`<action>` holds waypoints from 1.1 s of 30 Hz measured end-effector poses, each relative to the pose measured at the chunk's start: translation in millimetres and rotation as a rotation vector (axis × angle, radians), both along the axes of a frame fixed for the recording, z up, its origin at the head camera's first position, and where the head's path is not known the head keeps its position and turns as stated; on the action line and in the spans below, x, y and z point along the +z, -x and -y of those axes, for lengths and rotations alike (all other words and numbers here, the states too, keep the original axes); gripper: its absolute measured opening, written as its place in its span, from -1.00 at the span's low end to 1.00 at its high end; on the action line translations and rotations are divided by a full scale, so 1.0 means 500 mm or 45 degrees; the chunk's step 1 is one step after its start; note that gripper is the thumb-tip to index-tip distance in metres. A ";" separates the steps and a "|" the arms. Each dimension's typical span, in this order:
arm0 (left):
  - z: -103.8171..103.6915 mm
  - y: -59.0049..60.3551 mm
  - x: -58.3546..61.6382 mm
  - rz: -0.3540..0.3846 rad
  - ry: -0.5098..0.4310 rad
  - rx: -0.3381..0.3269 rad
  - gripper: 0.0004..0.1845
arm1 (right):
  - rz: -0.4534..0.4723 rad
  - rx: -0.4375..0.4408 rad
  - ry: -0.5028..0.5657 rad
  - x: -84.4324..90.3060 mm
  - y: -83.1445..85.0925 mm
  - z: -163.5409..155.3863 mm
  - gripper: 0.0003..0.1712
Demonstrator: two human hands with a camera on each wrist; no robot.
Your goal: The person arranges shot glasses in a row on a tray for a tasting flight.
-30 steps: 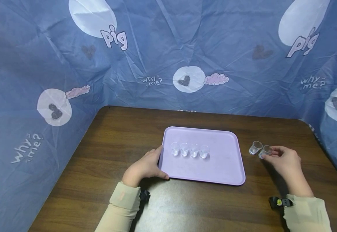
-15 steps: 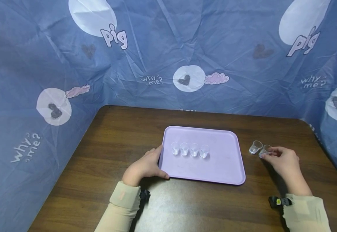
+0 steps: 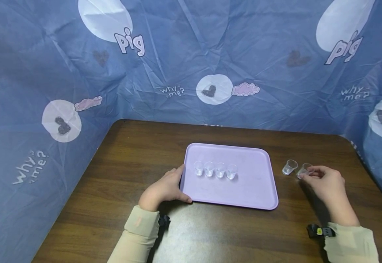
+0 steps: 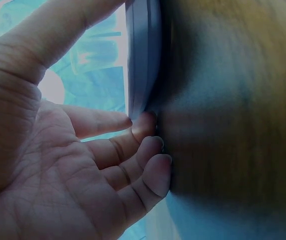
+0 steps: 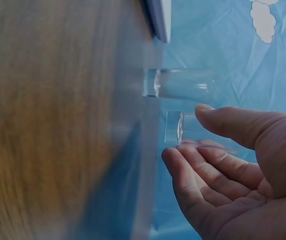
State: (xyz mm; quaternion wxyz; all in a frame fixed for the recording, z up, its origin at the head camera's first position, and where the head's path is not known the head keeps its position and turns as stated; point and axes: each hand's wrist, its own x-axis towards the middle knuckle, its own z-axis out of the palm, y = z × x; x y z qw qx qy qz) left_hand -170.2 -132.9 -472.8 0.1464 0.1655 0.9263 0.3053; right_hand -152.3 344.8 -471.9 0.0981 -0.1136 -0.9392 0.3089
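Dark wooden table (image 3: 128,160) walled by blue printed cloth (image 3: 30,73). Lilac rectangular plastic tray (image 3: 253,190) — four small clear cups (image 3: 215,170) in a row. Left hand (image 3: 164,188) grips its edge; right hand (image 3: 324,180) pinches a clear plastic cup (image 3: 304,170) (second cup (image 3: 289,167) beside it) — right of the tray.

This looks like a home-made recording corner: a blue cartoon-printed cloth (image 3: 191,62) hangs from nine to three o'clock around a dark wooden worktop (image 3: 138,153).

Second clear cup (image 3: 289,167) just beside the pinched cup (image 3: 304,170), toward the tray (image 3: 260,199).
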 end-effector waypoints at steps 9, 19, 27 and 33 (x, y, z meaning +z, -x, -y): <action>-0.002 0.001 0.000 0.008 0.002 0.018 0.33 | -0.108 0.067 -0.017 0.023 -0.011 0.007 -0.57; -0.002 0.000 0.003 0.012 0.025 0.019 0.34 | -0.151 0.086 -0.003 0.047 -0.022 0.026 -0.57; -0.003 -0.001 0.006 0.024 0.023 0.024 0.35 | -0.168 0.075 -0.028 0.067 -0.030 0.047 -0.54; -0.003 0.000 0.006 0.022 0.023 0.020 0.36 | -0.184 0.124 0.008 0.072 -0.028 0.067 -0.54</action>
